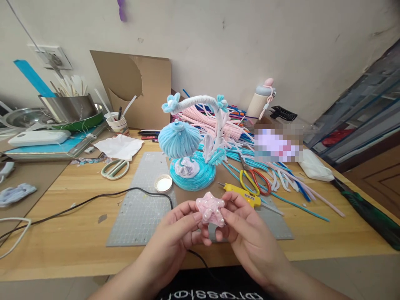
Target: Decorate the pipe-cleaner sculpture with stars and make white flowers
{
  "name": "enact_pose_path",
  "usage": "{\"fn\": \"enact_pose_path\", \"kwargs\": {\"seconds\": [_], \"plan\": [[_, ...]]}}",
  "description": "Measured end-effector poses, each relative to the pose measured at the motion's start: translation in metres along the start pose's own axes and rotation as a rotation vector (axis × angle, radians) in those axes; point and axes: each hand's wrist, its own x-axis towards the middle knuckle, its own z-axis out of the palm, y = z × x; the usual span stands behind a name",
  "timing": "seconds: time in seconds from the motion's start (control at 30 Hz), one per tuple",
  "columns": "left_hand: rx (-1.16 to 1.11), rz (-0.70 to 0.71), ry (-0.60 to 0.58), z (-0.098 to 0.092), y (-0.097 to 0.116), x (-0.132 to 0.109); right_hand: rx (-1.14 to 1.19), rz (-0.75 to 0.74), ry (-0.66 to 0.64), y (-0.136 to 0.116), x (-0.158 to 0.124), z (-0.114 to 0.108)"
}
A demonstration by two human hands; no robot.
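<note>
Between both hands is a pink fuzzy star (211,209) dotted with white pearl beads, held up above the front of a grey cutting mat (131,223). My left hand (179,227) pinches its left side between thumb and fingers. On the right side, my right hand (245,223) grips it the same way. Just beyond stands a lamp-shaped craft of blue and white pipe cleaners, with a pleated blue shade (179,139) hanging from a white curved arm and a round blue base (193,181). A small dish of white beads (163,183) sits left of the base.
Behind my right hand lie a yellow glue gun (240,196) and red-and-yellow-handled scissors (255,182). Bundles of pipe cleaners (212,123) spread at the back right. A black cable (103,194) crosses the left side. Pale-handled scissors (115,170) and a paper cup (117,123) stay further left.
</note>
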Motion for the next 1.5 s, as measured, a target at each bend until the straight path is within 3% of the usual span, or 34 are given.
{"fn": "enact_pose_path", "kwargs": {"seconds": [0.33,0.53,0.8,1.13,1.3,1.5], "plan": [[0.007,-0.013,0.013,-0.004,0.001,-0.003,-0.002,-0.031,-0.049,-0.003,-0.003,0.002],[0.047,0.107,0.113,0.001,-0.004,-0.007,-0.008,-0.034,-0.139,0.003,-0.01,0.01],[0.193,0.215,0.103,0.007,-0.008,-0.011,-0.057,-0.05,-0.134,0.008,-0.014,0.013],[0.155,0.185,0.147,0.007,-0.009,-0.009,-0.077,-0.036,-0.143,0.006,-0.011,0.012],[0.029,0.12,0.237,-0.007,-0.006,0.008,-0.147,-0.043,-0.016,0.0,-0.014,-0.001],[-0.054,-0.008,0.423,-0.015,0.009,0.055,-0.327,-0.125,0.067,-0.015,-0.03,-0.032]]}}
